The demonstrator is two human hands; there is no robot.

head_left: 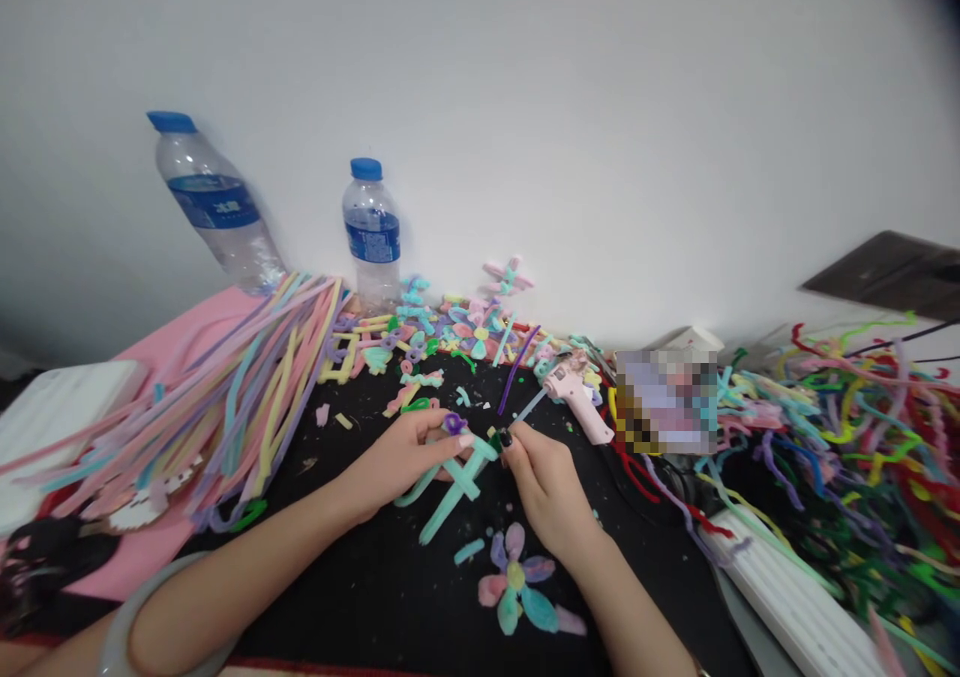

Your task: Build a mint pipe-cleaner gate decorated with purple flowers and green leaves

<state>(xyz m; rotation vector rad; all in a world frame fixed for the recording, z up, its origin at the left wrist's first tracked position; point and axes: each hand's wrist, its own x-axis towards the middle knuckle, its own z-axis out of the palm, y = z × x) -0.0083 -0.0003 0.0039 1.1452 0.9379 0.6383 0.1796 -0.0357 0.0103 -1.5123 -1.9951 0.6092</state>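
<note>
A mint-green shape made of fuzzy pipe cleaners [463, 479], with crossed bars and a curved piece, is held above the black mat. My left hand [405, 457] grips it from the left, thumb on top, and a small purple curled piece [454, 423] shows at the fingertips. At the shape's upper right end my right hand [541, 472] pinches with thumb and forefinger; a dark green bit [494, 441] shows beside the dark nail. Below the hands lies a multicoloured pipe cleaner flower [515, 577], with a short mint piece [469, 552] to its left.
A pink glue gun [577, 407] lies right of the hands. Bundled pastel pipe cleaners [255, 387] lie left; tangled ones [847, 457] lie right. Finished pieces [465, 332] line the wall. Two water bottles [371, 232] stand behind. A white box-like object [802, 597] sits front right.
</note>
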